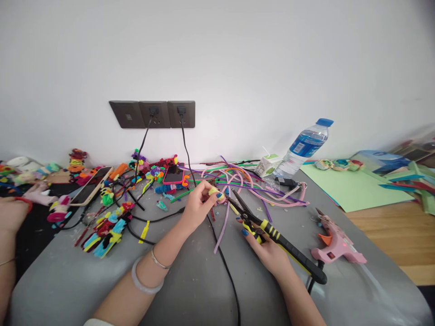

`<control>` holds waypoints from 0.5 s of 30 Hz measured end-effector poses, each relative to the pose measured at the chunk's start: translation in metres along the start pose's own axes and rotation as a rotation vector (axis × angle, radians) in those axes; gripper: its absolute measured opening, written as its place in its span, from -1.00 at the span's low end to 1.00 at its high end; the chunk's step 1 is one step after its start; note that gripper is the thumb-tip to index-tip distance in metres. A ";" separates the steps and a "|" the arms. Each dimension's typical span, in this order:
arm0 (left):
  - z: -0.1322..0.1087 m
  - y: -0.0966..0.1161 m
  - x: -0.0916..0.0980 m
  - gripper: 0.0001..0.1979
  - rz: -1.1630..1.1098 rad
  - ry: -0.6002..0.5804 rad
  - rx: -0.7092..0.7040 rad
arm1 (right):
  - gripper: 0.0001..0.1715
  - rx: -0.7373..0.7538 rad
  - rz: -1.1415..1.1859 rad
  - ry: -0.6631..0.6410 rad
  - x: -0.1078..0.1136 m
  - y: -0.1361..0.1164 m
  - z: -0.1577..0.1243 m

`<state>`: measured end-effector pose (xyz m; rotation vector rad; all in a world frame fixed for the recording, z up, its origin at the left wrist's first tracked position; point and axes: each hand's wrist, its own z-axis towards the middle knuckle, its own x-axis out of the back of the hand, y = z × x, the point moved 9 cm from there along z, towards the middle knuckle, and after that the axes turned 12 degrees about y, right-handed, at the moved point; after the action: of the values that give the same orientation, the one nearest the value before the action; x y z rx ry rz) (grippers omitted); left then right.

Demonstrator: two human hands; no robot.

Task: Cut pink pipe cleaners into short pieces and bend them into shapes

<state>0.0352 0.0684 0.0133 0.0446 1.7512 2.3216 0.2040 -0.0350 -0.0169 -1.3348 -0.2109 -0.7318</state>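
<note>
My left hand [197, 206] pinches a small pale yellow fuzzy piece [214, 192], partly covered by the fingers. In my right hand [267, 251] is a pair of shears [287, 246] with dark blades and black and yellow handles. Its blades are spread apart, their tips just right of the yellow piece. One handle stretches toward the lower right; my fingers hide much of the other. Beyond both hands lies a loose heap of pipe cleaners [243, 181] in pink, purple, green and orange. A lilac strand [222, 228] trails toward me between the hands.
A pink glue gun [340, 244] lies to the right, near green paper [353, 188]. At the back stand a water bottle [302, 147] and a small drink carton [268, 165]. Black cables [226, 267] cross the grey table. Left are colourful fuzzy figures [107, 228], phones [91, 185] and another person's hand [13, 213].
</note>
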 end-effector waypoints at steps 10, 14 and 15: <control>0.000 -0.002 0.000 -0.72 0.004 -0.005 -0.006 | -0.53 -0.006 -0.022 -0.024 -0.002 0.005 -0.001; 0.001 -0.004 0.001 -0.69 0.002 0.001 -0.006 | -0.55 -0.001 -0.009 -0.018 -0.002 0.004 -0.001; 0.000 -0.004 0.001 -0.69 0.002 0.000 -0.007 | -0.55 -0.004 -0.004 -0.008 -0.001 0.004 -0.001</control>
<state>0.0351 0.0699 0.0099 0.0447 1.7437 2.3294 0.2050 -0.0351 -0.0208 -1.3413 -0.2183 -0.7309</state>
